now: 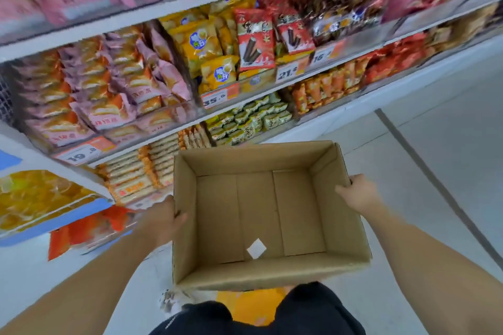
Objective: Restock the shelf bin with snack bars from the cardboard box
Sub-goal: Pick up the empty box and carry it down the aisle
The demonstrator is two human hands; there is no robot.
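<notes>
An open cardboard box (261,272) is held in front of me above the floor. Inside it I see only a small white paper square (256,248); no snack bars show in it. My left hand (163,219) grips the box's left wall, thumb hooked over the rim. My right hand (359,193) grips the right wall near the far corner, fingers over the rim. On the low shelf to the left lies the bin of stacked pale and orange snack bars (136,177).
Shelves (272,95) packed with snack bags and price tags (215,99) run across the top and left. A blue-edged display (54,220) juts out at the left. Pale floor tiles (449,158) lie to the right. An orange object (253,307) sits below the box.
</notes>
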